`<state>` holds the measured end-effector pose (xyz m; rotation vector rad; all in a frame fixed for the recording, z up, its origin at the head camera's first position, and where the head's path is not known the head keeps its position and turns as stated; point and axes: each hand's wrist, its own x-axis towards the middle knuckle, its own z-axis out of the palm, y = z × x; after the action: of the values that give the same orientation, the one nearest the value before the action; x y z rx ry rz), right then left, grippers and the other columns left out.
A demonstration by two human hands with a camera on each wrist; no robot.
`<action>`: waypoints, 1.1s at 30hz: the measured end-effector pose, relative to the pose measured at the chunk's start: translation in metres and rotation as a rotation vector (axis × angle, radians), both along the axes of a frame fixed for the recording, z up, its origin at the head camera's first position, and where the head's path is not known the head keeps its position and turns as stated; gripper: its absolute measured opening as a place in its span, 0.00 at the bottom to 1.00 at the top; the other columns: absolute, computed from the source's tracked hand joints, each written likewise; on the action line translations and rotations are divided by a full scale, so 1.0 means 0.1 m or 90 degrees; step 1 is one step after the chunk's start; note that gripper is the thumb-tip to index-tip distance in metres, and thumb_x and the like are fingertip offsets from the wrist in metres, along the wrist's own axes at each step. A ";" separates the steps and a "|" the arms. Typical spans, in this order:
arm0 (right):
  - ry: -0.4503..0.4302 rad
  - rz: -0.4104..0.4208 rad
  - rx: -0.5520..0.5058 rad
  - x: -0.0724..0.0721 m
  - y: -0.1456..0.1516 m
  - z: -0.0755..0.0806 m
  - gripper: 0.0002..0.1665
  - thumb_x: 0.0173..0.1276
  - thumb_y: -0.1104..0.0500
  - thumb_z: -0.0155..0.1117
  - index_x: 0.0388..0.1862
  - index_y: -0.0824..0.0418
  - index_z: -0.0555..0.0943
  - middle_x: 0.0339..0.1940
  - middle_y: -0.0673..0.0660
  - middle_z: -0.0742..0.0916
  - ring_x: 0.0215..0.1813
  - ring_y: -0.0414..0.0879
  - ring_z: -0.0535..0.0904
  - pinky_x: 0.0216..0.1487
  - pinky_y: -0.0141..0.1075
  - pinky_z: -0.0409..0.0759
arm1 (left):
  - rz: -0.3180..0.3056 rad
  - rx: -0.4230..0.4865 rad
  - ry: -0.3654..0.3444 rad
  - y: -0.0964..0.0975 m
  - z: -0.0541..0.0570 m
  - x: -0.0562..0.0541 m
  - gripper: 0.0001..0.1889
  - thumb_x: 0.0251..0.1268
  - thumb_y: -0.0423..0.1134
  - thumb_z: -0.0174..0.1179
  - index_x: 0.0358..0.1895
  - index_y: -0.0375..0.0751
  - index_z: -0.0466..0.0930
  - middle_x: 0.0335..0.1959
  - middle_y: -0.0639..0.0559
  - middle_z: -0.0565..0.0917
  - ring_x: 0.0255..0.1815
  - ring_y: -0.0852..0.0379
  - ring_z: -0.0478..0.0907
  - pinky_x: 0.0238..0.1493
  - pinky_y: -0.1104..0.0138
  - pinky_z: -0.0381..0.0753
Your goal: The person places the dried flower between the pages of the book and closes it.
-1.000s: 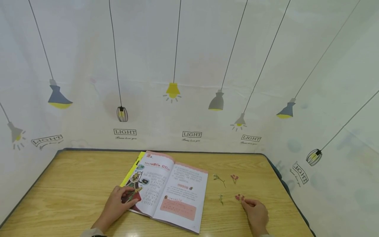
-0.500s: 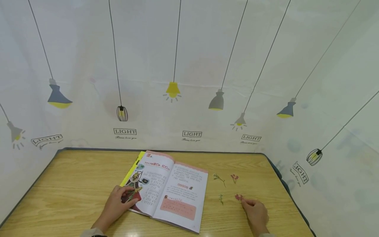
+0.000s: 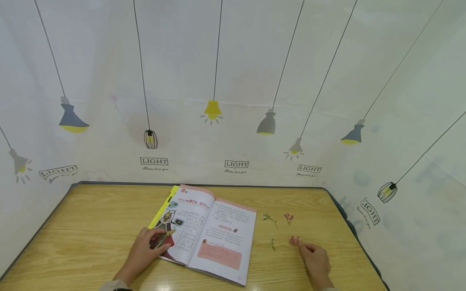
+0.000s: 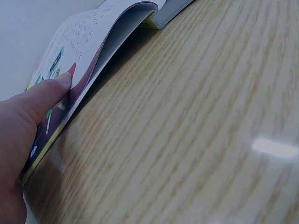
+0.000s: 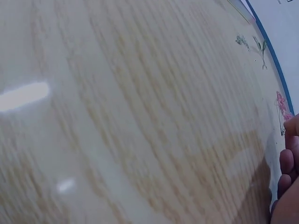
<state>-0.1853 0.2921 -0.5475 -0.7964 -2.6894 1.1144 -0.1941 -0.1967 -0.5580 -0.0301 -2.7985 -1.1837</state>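
An open book (image 3: pixel 218 242) with printed, illustrated pages lies on the wooden table. My left hand (image 3: pixel 143 246) rests on the lower part of its left page; in the left wrist view, the thumb (image 4: pixel 51 91) lies on the picture near the page edge. To the right of the book, my right hand (image 3: pixel 314 260) pinches a small pink pressed flower (image 3: pixel 294 240) between thumb and fingertips, low over the table. Just beyond it lies a second pink flower (image 3: pixel 289 218). Two thin green sprigs, a longer one (image 3: pixel 270 219) and a shorter one (image 3: pixel 272 243), lie between book and hand.
Something with a bright yellow edge (image 3: pixel 162 210) shows beneath the book's left side. A dark rim (image 3: pixel 200 186) borders the wooden table (image 3: pixel 91 226). White curtains (image 3: pixel 182 81) printed with hanging lamps surround it at the back and sides.
The pink flower in my right hand has turned and shifted very slightly, its blossoms drawn closer together in view. My left hand and the book have stayed in place.
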 end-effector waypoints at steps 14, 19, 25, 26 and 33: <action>0.075 -0.005 -0.087 -0.04 -0.21 0.08 0.24 0.58 0.48 0.64 0.38 0.70 0.82 0.31 0.58 0.83 0.34 0.50 0.75 0.31 0.35 0.69 | 0.000 0.009 -0.012 -0.02 0.02 0.01 0.26 0.46 0.52 0.69 0.48 0.42 0.79 0.36 0.48 0.68 0.36 0.55 0.65 0.40 0.60 0.66; 0.101 0.018 -0.107 -0.09 -0.36 0.12 0.19 0.60 0.54 0.62 0.39 0.70 0.81 0.30 0.56 0.82 0.32 0.47 0.74 0.30 0.34 0.70 | 0.004 0.002 -0.006 -0.02 0.00 0.00 0.26 0.46 0.52 0.69 0.48 0.43 0.79 0.36 0.49 0.68 0.36 0.56 0.66 0.40 0.61 0.67; 0.121 0.038 -0.121 -0.14 -0.55 0.17 0.19 0.60 0.54 0.63 0.39 0.70 0.81 0.28 0.55 0.82 0.30 0.44 0.73 0.30 0.34 0.71 | 0.007 0.001 -0.008 -0.01 0.01 0.01 0.26 0.46 0.52 0.70 0.48 0.43 0.79 0.36 0.49 0.68 0.36 0.55 0.65 0.40 0.61 0.66; 0.122 0.041 -0.124 -0.15 -0.59 0.18 0.19 0.60 0.54 0.63 0.39 0.70 0.81 0.28 0.55 0.81 0.30 0.44 0.73 0.30 0.34 0.71 | 0.007 0.002 -0.009 0.00 0.02 0.01 0.26 0.46 0.51 0.70 0.48 0.43 0.79 0.36 0.49 0.68 0.36 0.55 0.66 0.40 0.61 0.66; 0.122 0.046 -0.148 -0.19 -0.82 0.21 0.17 0.58 0.55 0.65 0.36 0.68 0.82 0.26 0.53 0.80 0.28 0.44 0.72 0.29 0.35 0.70 | 0.004 0.004 -0.015 0.01 0.02 0.01 0.26 0.46 0.52 0.69 0.48 0.42 0.78 0.36 0.48 0.68 0.36 0.55 0.65 0.40 0.60 0.66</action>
<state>-0.2043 0.2100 -0.5264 -0.5903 -2.4783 1.4605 -0.1928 -0.1960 -0.5559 -0.0074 -2.8123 -1.1993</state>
